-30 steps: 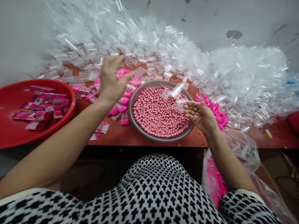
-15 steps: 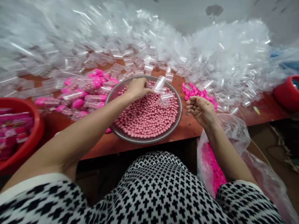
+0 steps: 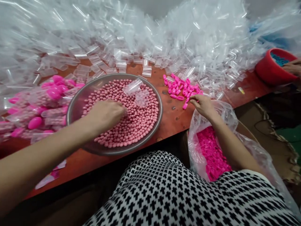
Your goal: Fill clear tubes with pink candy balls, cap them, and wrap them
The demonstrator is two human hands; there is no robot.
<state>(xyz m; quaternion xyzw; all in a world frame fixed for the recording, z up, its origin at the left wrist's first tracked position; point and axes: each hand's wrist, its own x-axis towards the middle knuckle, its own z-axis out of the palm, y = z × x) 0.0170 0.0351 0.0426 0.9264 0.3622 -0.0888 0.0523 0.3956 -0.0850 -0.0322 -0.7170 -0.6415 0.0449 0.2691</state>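
Observation:
My left hand [image 3: 107,114] is closed, knuckles up, over the pink beads [image 3: 131,133] in a wide grey metal bowl [image 3: 160,110]. Its fingertips are hidden, so what they hold cannot be made out. Two clear plastic tubes [image 3: 133,87] lie on the beads beyond it. My right hand [image 3: 202,105] is at the near edge of a loose pile of bright pink plastic caps [image 3: 180,86]. Its thumb and fingers are pinched together at a pink cap [image 3: 185,106] by the fingertips.
Clear plastic tubes [image 3: 211,40] are heaped along the back. Bead-filled tubes with pink caps [image 3: 35,122] lie left of the bowl on the red table [image 3: 174,122]. A plastic bag of pink pieces [image 3: 213,153] is below my right forearm. Another person's hand [image 3: 293,67] touches a red tub [image 3: 265,69].
My left hand has moved from the bowl's far side nearer to its middle and closed. My right hand has come down to the near edge of the cap pile. The view has turned right.

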